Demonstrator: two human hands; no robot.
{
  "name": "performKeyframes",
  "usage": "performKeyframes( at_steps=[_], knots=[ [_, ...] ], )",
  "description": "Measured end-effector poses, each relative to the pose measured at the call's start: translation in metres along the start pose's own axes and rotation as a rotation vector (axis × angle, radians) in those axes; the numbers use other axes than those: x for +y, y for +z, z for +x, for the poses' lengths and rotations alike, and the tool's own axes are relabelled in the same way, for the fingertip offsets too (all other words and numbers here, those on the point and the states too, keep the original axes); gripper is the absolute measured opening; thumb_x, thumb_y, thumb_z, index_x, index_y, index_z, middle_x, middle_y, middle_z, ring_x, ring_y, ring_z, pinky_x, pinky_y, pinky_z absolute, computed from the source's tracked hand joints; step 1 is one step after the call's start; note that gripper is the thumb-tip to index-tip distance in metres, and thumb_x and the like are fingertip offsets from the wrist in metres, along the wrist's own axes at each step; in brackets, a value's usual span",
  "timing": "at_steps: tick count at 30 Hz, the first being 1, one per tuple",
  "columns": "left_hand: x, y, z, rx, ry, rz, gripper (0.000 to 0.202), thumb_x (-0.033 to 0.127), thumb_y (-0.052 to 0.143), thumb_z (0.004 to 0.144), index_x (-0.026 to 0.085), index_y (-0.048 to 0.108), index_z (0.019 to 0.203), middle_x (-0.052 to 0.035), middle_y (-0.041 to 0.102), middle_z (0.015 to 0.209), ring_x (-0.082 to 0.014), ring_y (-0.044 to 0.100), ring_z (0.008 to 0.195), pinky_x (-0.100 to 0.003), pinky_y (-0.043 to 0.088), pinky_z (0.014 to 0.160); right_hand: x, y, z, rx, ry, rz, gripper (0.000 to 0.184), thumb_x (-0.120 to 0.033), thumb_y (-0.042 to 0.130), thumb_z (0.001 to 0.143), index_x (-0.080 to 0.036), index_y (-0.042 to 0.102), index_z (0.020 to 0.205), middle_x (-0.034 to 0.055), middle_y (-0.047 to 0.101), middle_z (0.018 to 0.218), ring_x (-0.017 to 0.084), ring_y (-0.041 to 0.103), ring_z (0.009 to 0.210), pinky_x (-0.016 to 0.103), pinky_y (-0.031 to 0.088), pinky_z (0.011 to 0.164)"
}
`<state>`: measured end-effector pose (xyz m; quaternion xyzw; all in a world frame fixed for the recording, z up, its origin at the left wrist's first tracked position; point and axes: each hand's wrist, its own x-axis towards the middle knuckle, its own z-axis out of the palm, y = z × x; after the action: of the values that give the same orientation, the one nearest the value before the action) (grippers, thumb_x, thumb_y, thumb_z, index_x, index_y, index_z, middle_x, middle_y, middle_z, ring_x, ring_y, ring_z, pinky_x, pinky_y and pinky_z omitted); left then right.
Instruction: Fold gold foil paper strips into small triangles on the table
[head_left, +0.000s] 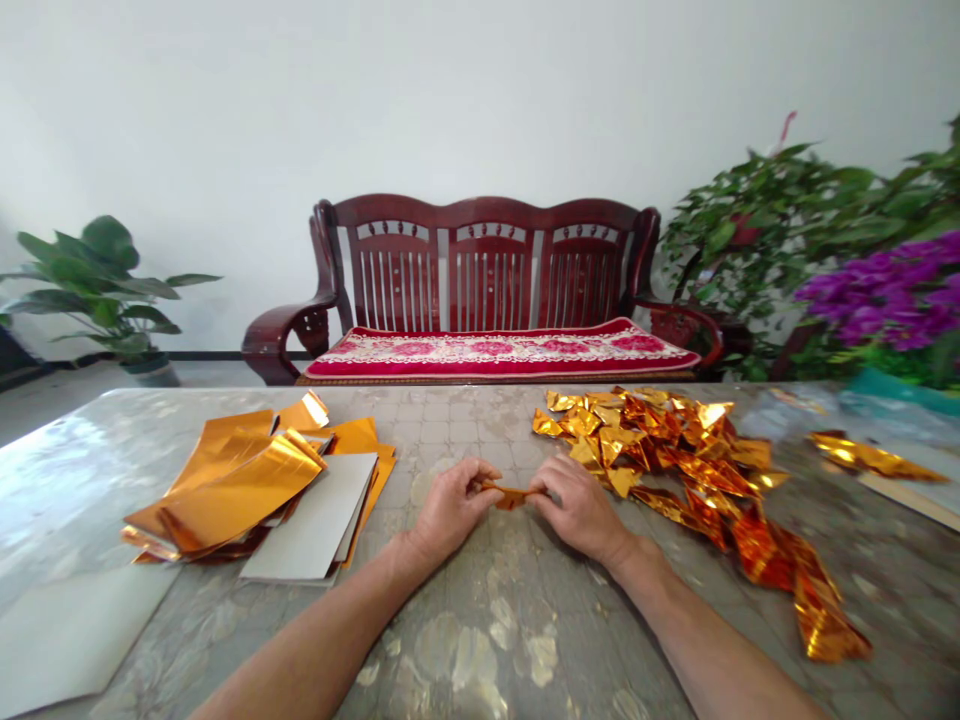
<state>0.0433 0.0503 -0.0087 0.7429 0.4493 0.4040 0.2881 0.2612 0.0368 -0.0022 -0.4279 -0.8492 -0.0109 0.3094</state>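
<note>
The left hand and right hand each hold a narrow grip, pinching a small folded orange-gold foil strip between them. A heap of crumpled gold foil pieces lies right of the strip, and a stack of flat gold foil sheets lies left of it.

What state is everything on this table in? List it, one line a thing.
Small orange-gold foil strip: folded, pinched at both ends.
Left hand: shut on strip.
Right hand: shut on strip.
Shiny gold foil pieces: folded, loosely heaped.
Flat gold foil sheets: unfolded, stacked.
Grey card sheets: stacked.
</note>
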Motion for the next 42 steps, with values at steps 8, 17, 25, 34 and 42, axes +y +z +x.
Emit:
performKeyframes(
  at_steps=[8,17,25,34,42],
  knots=[
    [0.003,-0.008,-0.007,0.079,0.246,0.201,0.016,0.016,0.057,0.088,0.021,0.069,0.080,-0.0011,0.066,0.077,-0.0121,0.061,0.075,-0.021,0.044,0.069,-0.007,0.001,0.002,0.176,0.006,-0.069,0.008,-0.026,0.058,0.092,-0.022,0.063,0.090,0.0068,0.064,0.088,0.023,0.055,0.089,0.037,0.042,0.082],
    [0.015,-0.016,-0.014,0.172,0.513,0.611,0.028,0.027,0.048,0.096,0.023,0.066,0.075,-0.0028,0.065,0.073,-0.0155,0.055,0.073,-0.031,0.037,0.069,-0.025,0.011,0.002,0.148,0.369,0.345,0.026,-0.035,0.052,0.092,-0.020,0.059,0.072,-0.0013,0.058,0.064,0.015,0.055,0.062,0.025,0.040,0.060],
    [0.019,-0.002,-0.018,0.124,0.839,0.640,0.024,0.021,0.047,0.096,0.021,0.062,0.077,-0.0006,0.060,0.069,-0.0151,0.048,0.066,-0.034,0.028,0.063,-0.046,0.019,0.009,0.113,0.507,0.606,0.039,-0.045,0.054,0.088,-0.020,0.046,0.060,-0.0052,0.042,0.056,0.011,0.041,0.055,0.022,0.031,0.052],
    [0.022,0.000,-0.017,0.169,0.647,0.376,0.015,0.035,0.058,0.093,0.021,0.062,0.093,-0.0023,0.066,0.084,-0.0172,0.056,0.079,-0.030,0.039,0.073,-0.033,0.024,0.002,0.089,0.458,0.484,0.032,-0.039,0.049,0.094,-0.019,0.052,0.069,-0.0042,0.049,0.061,0.012,0.047,0.060,0.023,0.033,0.056],
    [0.009,0.005,-0.011,0.240,0.149,0.092,0.007,0.023,0.061,0.089,0.019,0.066,0.091,0.0010,0.062,0.077,-0.0121,0.056,0.068,-0.022,0.043,0.066,-0.045,0.018,0.004,0.007,0.306,0.311,0.024,-0.026,0.049,0.094,-0.020,0.055,0.071,-0.0012,0.059,0.068,0.015,0.054,0.065,0.024,0.037,0.060]
  ],
)
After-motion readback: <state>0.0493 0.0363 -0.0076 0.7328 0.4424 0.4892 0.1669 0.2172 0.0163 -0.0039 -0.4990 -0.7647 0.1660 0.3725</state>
